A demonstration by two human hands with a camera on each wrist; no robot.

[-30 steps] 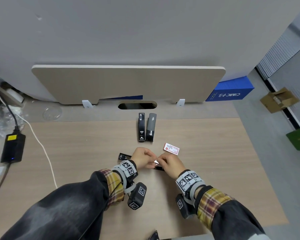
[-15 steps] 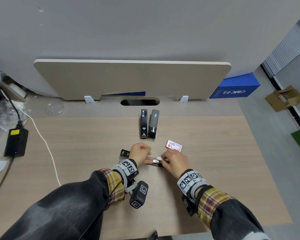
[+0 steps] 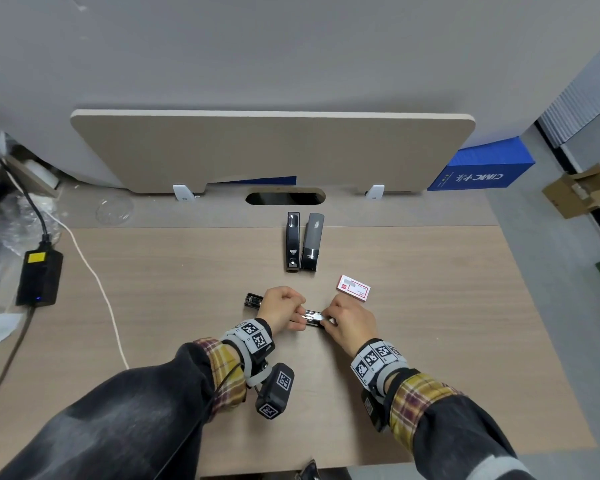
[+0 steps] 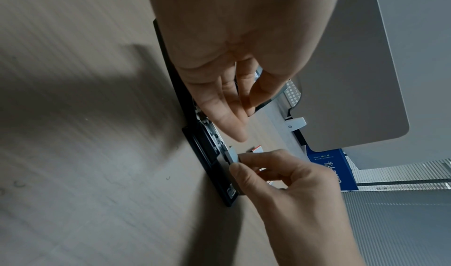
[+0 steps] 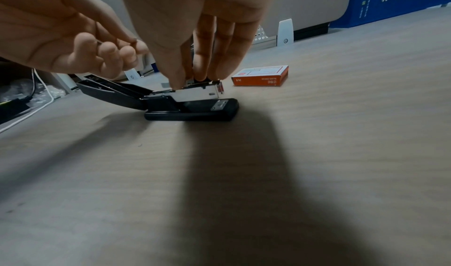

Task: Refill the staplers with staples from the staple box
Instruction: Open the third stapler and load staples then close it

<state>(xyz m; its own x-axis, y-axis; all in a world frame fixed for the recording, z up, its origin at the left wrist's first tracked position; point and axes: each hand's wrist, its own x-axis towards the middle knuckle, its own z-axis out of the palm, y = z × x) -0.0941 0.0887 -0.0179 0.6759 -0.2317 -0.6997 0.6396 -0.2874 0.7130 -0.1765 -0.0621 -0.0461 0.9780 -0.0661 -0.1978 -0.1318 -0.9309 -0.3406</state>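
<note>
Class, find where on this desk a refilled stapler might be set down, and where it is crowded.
Free: bare wood between the white cable and the open black stapler; also right of the red-and-white staple box, toward the desk's right edge. Crowded: the middle, where both hands work below two upright staplers.

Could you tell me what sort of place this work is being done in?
Most likely an office desk: a wooden desk with a privacy panel and a cable slot at its back, staplers on it, and cardboard boxes on the floor beside.
</note>
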